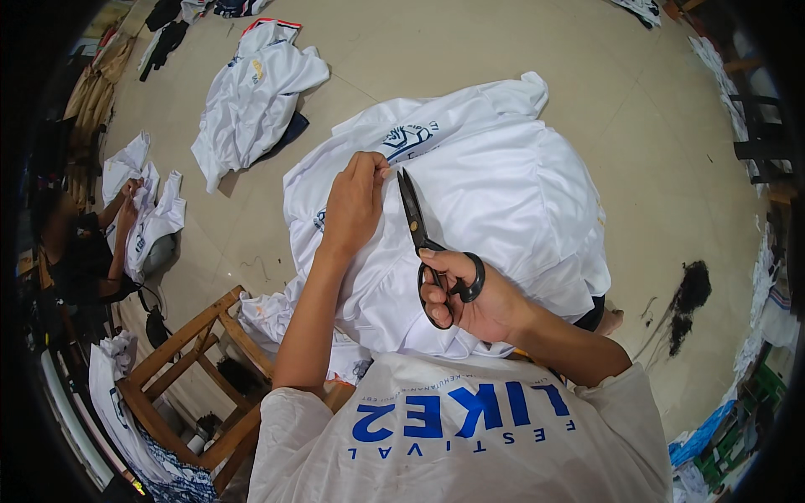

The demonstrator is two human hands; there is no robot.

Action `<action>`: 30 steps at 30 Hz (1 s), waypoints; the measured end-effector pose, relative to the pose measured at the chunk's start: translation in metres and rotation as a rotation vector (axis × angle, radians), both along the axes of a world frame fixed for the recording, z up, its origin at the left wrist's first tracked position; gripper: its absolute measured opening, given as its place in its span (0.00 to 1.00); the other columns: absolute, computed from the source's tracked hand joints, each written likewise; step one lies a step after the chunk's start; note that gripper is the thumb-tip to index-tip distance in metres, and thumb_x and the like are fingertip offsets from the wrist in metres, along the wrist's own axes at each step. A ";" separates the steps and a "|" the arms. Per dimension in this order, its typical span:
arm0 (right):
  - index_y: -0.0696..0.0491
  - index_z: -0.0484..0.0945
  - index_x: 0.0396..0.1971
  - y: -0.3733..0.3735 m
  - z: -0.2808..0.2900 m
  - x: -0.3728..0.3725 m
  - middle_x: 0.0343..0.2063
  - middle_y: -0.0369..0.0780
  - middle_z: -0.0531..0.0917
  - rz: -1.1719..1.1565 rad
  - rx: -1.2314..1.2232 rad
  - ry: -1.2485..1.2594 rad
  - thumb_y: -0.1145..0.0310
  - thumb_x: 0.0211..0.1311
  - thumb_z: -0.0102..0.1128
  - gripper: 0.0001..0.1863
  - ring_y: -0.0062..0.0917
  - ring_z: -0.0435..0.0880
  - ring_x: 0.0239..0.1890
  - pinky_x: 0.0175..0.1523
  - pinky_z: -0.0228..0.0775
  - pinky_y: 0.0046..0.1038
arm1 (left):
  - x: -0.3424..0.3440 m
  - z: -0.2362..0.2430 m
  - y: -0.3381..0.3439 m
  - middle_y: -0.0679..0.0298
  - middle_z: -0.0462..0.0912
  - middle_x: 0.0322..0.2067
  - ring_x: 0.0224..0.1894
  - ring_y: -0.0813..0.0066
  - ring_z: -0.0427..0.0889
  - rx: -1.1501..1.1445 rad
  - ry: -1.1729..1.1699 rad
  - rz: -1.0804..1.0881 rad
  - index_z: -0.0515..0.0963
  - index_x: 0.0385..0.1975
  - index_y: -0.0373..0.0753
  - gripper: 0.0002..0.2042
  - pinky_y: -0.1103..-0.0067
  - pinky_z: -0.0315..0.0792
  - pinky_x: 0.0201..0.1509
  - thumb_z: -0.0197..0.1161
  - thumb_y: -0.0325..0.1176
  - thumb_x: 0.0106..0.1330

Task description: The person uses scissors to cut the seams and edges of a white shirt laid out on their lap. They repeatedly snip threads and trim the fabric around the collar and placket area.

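White garments (495, 201) with dark blue print lie bunched across my lap. Above them my right hand (465, 289) grips a pair of black scissors (412, 214) by the handles, fingers through the loops. The blades look closed, or nearly so, and point away from me. Just left of their tips, my left hand (359, 199) is closed in a pinch over the printed part of the cloth. What sits between its fingertips is too small to make out.
Another white garment (256, 96) lies on the tiled floor ahead to the left. A wooden stool frame (180, 352) stands close on my left. Farther left a person (84, 243) handles white cloth. Dark thread clumps (690, 293) lie on the right, with piled fabric along that edge.
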State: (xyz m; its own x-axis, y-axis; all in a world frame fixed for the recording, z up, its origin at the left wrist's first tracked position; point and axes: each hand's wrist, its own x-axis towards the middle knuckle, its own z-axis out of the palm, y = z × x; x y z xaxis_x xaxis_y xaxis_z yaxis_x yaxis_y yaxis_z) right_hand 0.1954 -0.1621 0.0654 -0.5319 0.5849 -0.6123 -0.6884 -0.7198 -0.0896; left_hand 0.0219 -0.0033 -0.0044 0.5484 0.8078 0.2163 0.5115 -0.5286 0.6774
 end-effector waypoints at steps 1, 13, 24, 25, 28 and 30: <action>0.48 0.75 0.29 0.000 0.000 0.001 0.20 0.32 0.78 -0.010 -0.010 0.008 0.51 0.73 0.62 0.18 0.25 0.80 0.20 0.28 0.68 0.25 | 0.000 0.000 0.000 0.48 0.81 0.38 0.36 0.40 0.80 0.008 -0.001 -0.005 0.72 0.43 0.33 0.06 0.56 0.71 0.39 0.59 0.18 0.69; 0.46 0.76 0.29 0.006 -0.003 -0.001 0.20 0.31 0.77 -0.064 -0.073 0.066 0.52 0.76 0.61 0.17 0.19 0.78 0.20 0.27 0.70 0.20 | 0.000 0.000 0.001 0.48 0.81 0.38 0.37 0.39 0.80 0.003 0.002 -0.014 0.72 0.43 0.33 0.06 0.56 0.72 0.39 0.59 0.20 0.70; 0.46 0.76 0.29 0.001 -0.007 -0.004 0.20 0.31 0.77 -0.083 -0.048 0.061 0.50 0.76 0.60 0.18 0.21 0.78 0.19 0.26 0.68 0.22 | -0.003 -0.007 0.002 0.55 0.78 0.33 0.32 0.59 0.76 -0.177 -0.094 0.123 0.74 0.43 0.33 0.05 0.70 0.73 0.41 0.58 0.29 0.78; 0.46 0.76 0.29 0.001 -0.007 -0.004 0.20 0.31 0.77 -0.074 -0.041 0.058 0.49 0.76 0.59 0.18 0.22 0.78 0.20 0.26 0.68 0.23 | -0.006 -0.011 0.004 0.57 0.78 0.31 0.31 0.64 0.75 -0.204 -0.100 0.138 0.74 0.42 0.33 0.06 0.73 0.73 0.41 0.59 0.30 0.79; 0.47 0.76 0.30 0.001 -0.006 -0.004 0.19 0.32 0.77 -0.042 -0.026 0.055 0.49 0.77 0.58 0.19 0.23 0.78 0.20 0.26 0.68 0.24 | -0.011 -0.020 0.006 0.60 0.77 0.29 0.32 0.73 0.72 -0.305 -0.249 0.172 0.75 0.41 0.33 0.07 0.77 0.70 0.40 0.60 0.31 0.79; 0.47 0.76 0.31 0.002 -0.004 -0.005 0.19 0.32 0.77 -0.010 -0.024 0.069 0.49 0.77 0.57 0.18 0.23 0.78 0.20 0.26 0.68 0.24 | -0.011 -0.021 0.007 0.63 0.76 0.29 0.32 0.75 0.70 -0.335 -0.274 0.158 0.75 0.41 0.33 0.08 0.78 0.69 0.39 0.60 0.32 0.79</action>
